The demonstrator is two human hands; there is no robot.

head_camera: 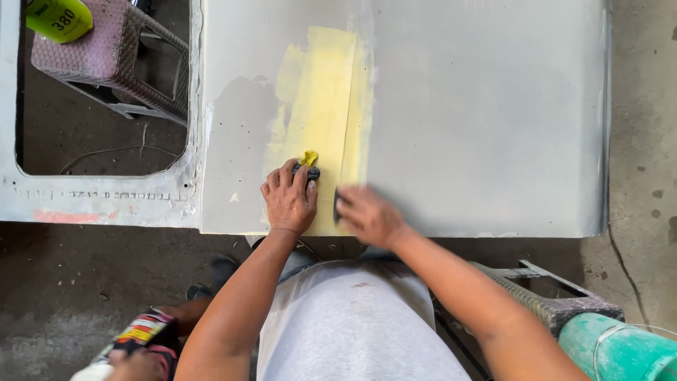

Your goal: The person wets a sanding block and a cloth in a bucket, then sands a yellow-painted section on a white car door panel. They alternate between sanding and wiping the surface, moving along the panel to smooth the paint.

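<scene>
Head view: left hand (289,200), fingers closed on a dark pad with yellow filler (308,166), presses it on the filler patch (326,106) of the grey car door panel (479,120). Right hand (367,215), blurred, fingers together, flat beside, steadying.

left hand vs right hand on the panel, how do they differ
The left hand is sharp, fingers spread flat, pressing a dark pad with a yellow lump. The right hand is blurred and lies lower, holding something dark I cannot identify. Both rest on the yellow filler patch of the grey panel.
</scene>
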